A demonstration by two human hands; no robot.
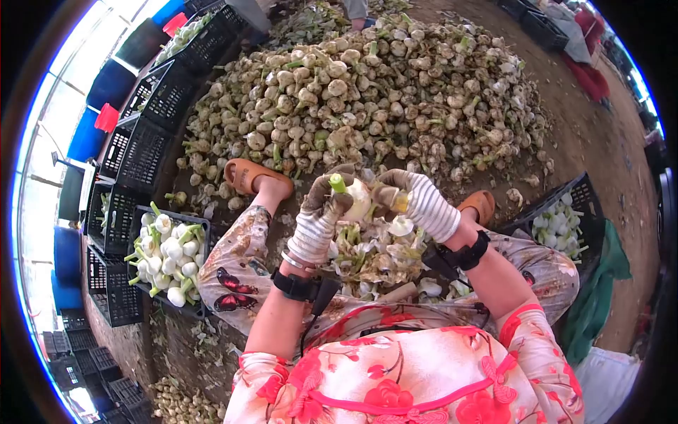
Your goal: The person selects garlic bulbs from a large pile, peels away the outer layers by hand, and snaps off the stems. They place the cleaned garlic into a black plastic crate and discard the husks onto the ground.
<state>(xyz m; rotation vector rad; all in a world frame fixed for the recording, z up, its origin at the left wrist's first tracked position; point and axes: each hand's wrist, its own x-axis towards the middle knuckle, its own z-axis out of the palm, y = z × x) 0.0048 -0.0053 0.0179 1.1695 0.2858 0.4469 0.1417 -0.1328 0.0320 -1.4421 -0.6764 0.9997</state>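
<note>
My left hand [321, 215], in a striped glove with dark fingers, is closed around a garlic bulb [360, 201] whose cut green stem points up. Close to the bulb's other side is my right hand [418, 203], gloved alike, its fingers curled together. A small yellowish bit shows at those fingers, too small to name. Whether the right fingers touch the bulb is hard to tell. Below both hands, loose garlic skins [378, 254] lie heaped between my legs.
A large heap of unpeeled garlic [395, 99] spreads ahead. Cleaned white bulbs [169, 251] fill a black crate at left; another crate [583, 194] of bulbs stands at right beside green cloth [600, 283]. Stacked black crates [141, 152] line the left side. Another person's legs show at the top.
</note>
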